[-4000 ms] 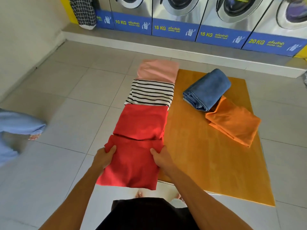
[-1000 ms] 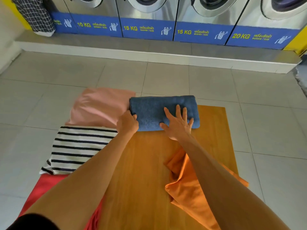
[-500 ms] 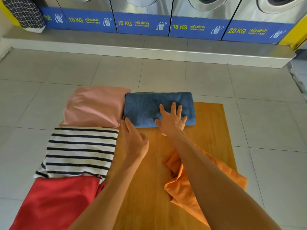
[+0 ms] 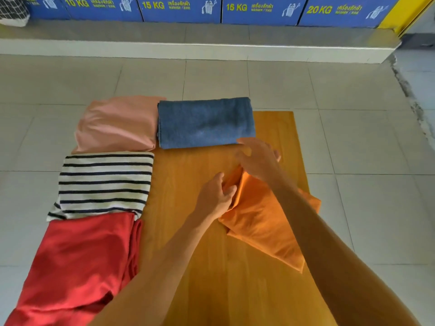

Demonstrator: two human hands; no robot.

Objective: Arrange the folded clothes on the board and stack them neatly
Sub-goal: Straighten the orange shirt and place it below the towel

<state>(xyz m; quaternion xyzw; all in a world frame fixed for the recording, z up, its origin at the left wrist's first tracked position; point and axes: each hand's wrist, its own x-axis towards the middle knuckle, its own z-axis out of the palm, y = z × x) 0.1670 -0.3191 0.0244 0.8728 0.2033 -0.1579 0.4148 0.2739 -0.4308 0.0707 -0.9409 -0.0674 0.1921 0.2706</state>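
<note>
A wooden board [image 4: 188,231] lies on the tiled floor. A folded blue towel [image 4: 204,122] sits across its far end. Along the board's left edge lie a pink folded garment [image 4: 115,124], a striped one [image 4: 103,184] and a red one [image 4: 77,262]. A loosely folded orange garment [image 4: 263,222] rests on the board's right half. My left hand [image 4: 217,196] pinches the orange garment's far left edge. My right hand [image 4: 259,158] hovers with fingers spread just above its far corner, near the towel's front edge.
A raised grey step [image 4: 211,45] runs across the back with washing machines' blue panels [image 4: 179,8] above it. A checked cloth [image 4: 11,10] hangs at the far left. Grey floor tiles [image 4: 353,161] surround the board.
Both hands left the blue towel and drew back toward me. My left hand moved right and took hold of the orange garment's edge; my right hand lifted off the towel.
</note>
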